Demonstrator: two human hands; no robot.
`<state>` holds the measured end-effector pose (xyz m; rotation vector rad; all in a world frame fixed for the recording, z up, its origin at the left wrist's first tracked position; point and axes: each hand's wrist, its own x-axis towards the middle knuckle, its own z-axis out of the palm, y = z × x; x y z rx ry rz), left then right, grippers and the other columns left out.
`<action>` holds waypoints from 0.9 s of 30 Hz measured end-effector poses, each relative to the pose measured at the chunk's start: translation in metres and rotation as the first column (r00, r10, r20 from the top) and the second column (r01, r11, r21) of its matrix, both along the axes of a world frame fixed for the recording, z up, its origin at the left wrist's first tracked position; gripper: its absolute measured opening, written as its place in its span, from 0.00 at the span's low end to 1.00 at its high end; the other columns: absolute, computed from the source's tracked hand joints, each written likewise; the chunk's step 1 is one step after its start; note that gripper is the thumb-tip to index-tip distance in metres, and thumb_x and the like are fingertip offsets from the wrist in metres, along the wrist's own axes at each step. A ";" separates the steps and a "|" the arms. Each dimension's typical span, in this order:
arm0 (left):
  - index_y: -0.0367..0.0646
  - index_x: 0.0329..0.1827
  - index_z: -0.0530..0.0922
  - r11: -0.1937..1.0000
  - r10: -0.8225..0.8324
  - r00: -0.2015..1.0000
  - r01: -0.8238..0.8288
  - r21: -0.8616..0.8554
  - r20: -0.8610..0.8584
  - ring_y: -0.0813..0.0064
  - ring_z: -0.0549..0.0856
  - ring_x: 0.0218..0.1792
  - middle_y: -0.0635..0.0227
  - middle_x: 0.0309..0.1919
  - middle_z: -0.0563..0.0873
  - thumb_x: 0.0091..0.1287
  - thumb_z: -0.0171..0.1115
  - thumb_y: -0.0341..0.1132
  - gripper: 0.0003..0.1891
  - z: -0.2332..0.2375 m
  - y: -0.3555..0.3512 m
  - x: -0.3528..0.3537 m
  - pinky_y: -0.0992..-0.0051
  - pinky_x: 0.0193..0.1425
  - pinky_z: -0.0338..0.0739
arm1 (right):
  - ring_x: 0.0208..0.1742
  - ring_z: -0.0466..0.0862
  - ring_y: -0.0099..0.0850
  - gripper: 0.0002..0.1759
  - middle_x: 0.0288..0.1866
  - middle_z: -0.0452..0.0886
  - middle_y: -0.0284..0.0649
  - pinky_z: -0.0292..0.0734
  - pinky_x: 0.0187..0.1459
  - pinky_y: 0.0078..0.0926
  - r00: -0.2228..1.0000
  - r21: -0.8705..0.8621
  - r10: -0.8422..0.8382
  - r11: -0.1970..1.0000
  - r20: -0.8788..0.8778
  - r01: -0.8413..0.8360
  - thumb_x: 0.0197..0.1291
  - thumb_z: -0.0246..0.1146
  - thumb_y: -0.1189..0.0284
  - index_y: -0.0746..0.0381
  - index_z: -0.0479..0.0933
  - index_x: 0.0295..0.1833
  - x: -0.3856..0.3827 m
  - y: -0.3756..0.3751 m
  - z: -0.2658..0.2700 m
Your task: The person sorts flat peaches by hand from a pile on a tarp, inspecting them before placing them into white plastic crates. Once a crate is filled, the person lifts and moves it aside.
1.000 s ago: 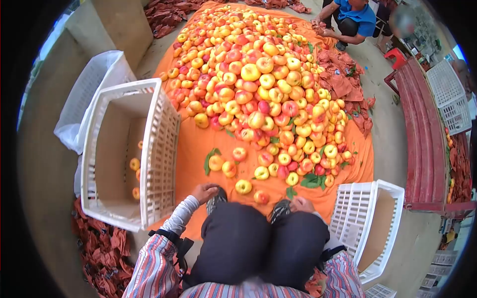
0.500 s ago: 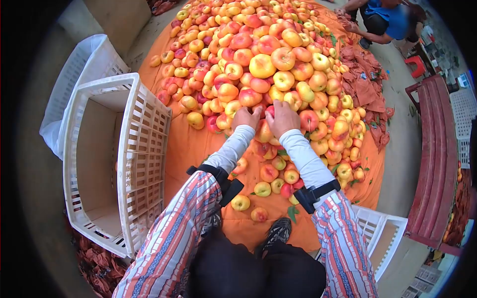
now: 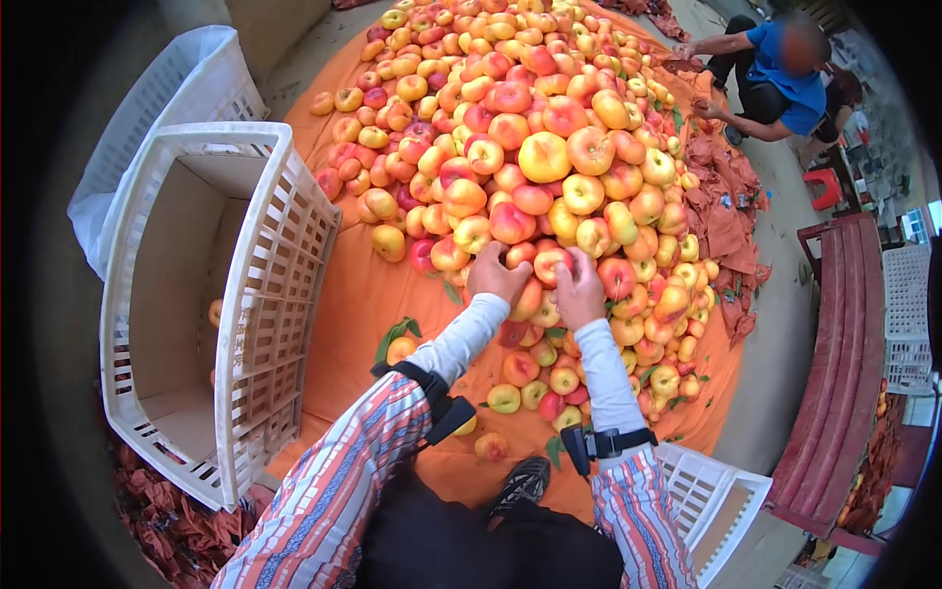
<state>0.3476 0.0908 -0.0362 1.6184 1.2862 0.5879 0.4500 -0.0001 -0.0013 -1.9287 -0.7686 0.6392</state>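
Observation:
A big heap of red and yellow flat peaches (image 3: 543, 157) lies on an orange cloth (image 3: 358, 285). At its near slope, my left hand (image 3: 497, 276) has its fingers and thumb curled round a small flat peach (image 3: 519, 255). Close beside it, my right hand (image 3: 581, 293) grips a red-yellow flat peach (image 3: 551, 266) between thumb and fingers. Both fruits sit low against the heap, and the undersides of my fingers are hidden. Several loose flat peaches lie below my hands.
A white plastic crate (image 3: 280, 285) stands at the left with a few fruits inside, a bag-lined crate (image 3: 147, 108) behind it. Another white crate (image 3: 702, 491) is near my right forearm. A red bench (image 3: 834, 373) stands right. A person in blue (image 3: 785, 88) crouches at the far right beside reddish wrappers (image 3: 721, 196).
My hands have moved slightly apart, and a flat peach now shows between my right fingers. The view has shifted, bringing more of the crouching person into sight.

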 end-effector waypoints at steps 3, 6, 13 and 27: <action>0.39 0.42 0.77 0.979 -0.048 0.966 0.095 -0.179 0.254 0.71 0.83 0.36 0.59 0.36 0.83 0.48 0.67 0.38 0.19 -0.009 0.004 -0.012 0.74 0.43 0.77 | 0.29 0.80 0.31 0.21 0.43 0.75 0.41 0.77 0.22 0.21 0.769 0.183 -0.005 0.970 -0.639 0.158 0.63 0.48 0.63 0.65 0.63 0.57 0.000 -0.014 0.017; 0.36 0.47 0.75 0.950 -0.049 0.888 0.183 -0.253 0.458 0.77 0.82 0.40 0.62 0.39 0.83 0.54 0.64 0.33 0.18 -0.011 0.005 -0.024 0.77 0.47 0.76 | 0.34 0.79 0.32 0.18 0.39 0.75 0.37 0.80 0.27 0.28 0.450 0.202 0.029 0.917 -0.892 0.343 0.62 0.49 0.57 0.60 0.67 0.48 -0.008 -0.002 0.041; 0.37 0.59 0.66 0.853 0.019 0.716 0.352 -0.385 0.697 0.74 0.79 0.46 0.62 0.48 0.77 0.60 0.60 0.31 0.23 -0.024 0.014 -0.047 0.74 0.49 0.79 | 0.32 0.78 0.34 0.18 0.37 0.74 0.41 0.76 0.33 0.35 0.897 0.003 0.087 0.995 0.433 -0.098 0.52 0.63 0.62 0.59 0.71 0.45 0.014 0.048 0.022; 0.41 0.53 0.71 0.591 0.225 0.573 0.563 -0.578 0.788 0.73 0.81 0.44 0.67 0.45 0.78 0.63 0.59 0.40 0.18 0.008 0.022 -0.090 0.68 0.47 0.81 | 0.34 0.78 0.28 0.22 0.41 0.77 0.40 0.76 0.34 0.26 0.973 0.054 0.226 0.973 -0.050 -0.223 0.55 0.61 0.67 0.65 0.69 0.53 0.012 0.066 0.030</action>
